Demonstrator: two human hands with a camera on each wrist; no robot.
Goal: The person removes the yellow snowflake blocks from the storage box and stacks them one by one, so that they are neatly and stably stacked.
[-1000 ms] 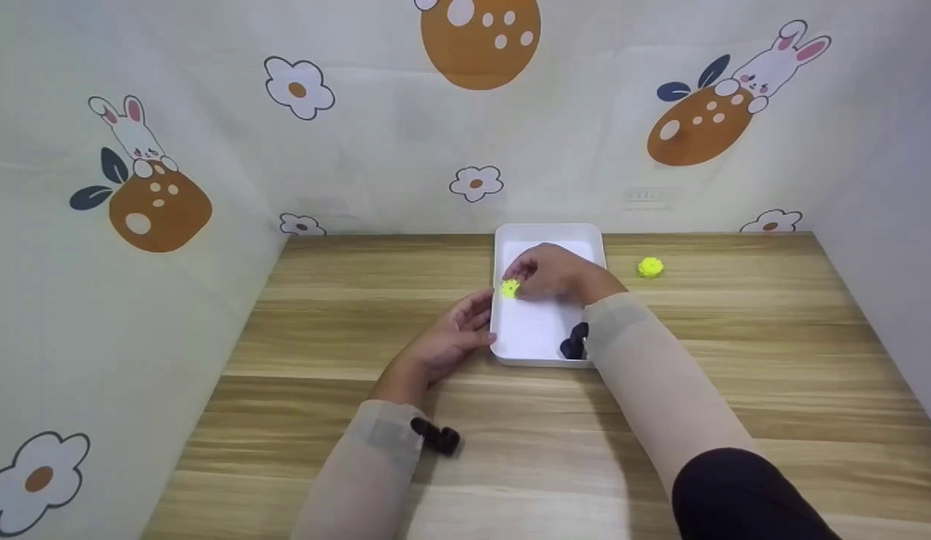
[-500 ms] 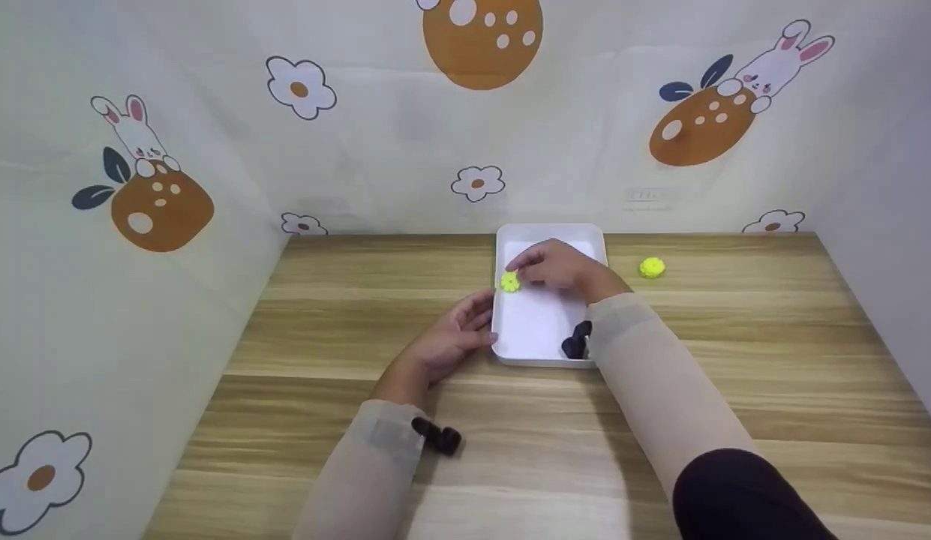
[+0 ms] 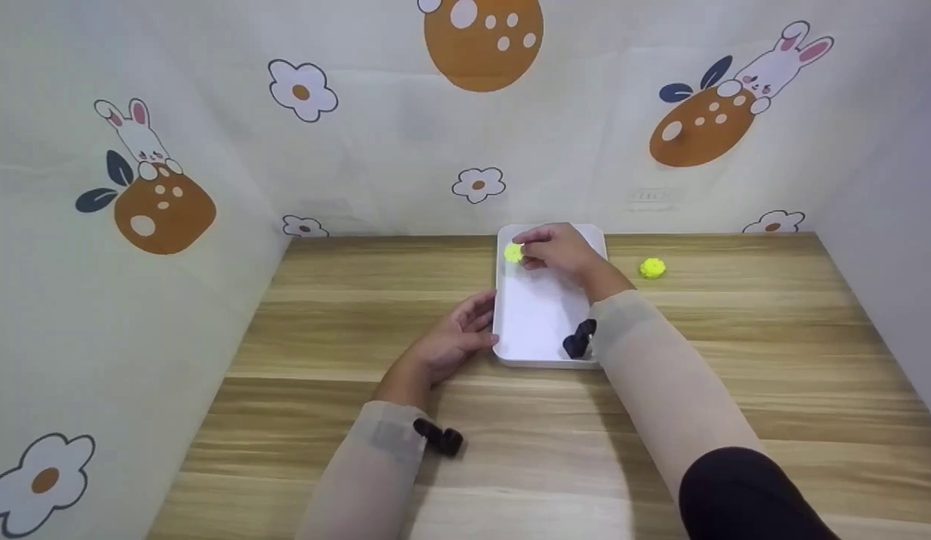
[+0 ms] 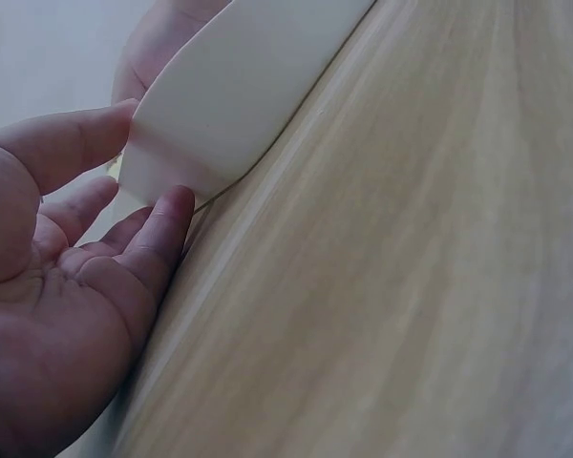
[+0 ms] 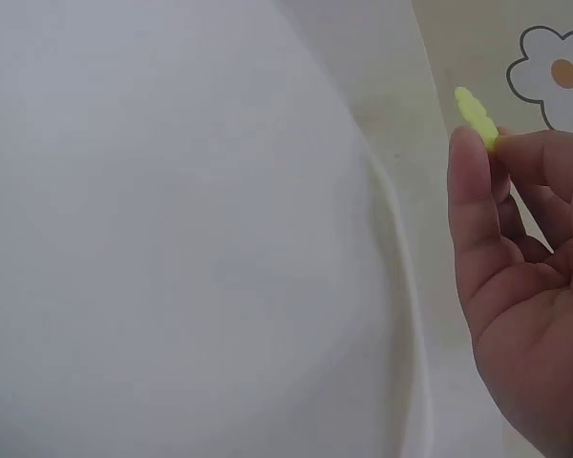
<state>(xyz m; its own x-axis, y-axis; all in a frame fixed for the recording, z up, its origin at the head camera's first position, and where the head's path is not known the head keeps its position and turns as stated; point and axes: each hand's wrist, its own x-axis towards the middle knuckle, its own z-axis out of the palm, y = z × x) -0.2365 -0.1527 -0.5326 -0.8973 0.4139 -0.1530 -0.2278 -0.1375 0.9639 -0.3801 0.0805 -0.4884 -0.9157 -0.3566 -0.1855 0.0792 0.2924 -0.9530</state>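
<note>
My right hand pinches a thin yellow flower-shaped piece between thumb and fingers, over the far left part of a white tray. In the right wrist view the yellow flower-shaped piece appears edge-on above the fingertips. My left hand rests against the tray's left side with loosely extended fingers. The left wrist view has its thumb at the rim of the tray and a fingertip against the outer wall. To the right of the tray, more yellow flower-shaped pieces lie together on the table.
The wood-grain table carries the tray near its back edge. A patterned cloth wall rises right behind the tray, with side walls left and right. Small black devices are strapped at both wrists.
My right hand has moved the yellow flower-shaped piece from the tray's left middle toward its far end. My left hand has stayed at the tray's side.
</note>
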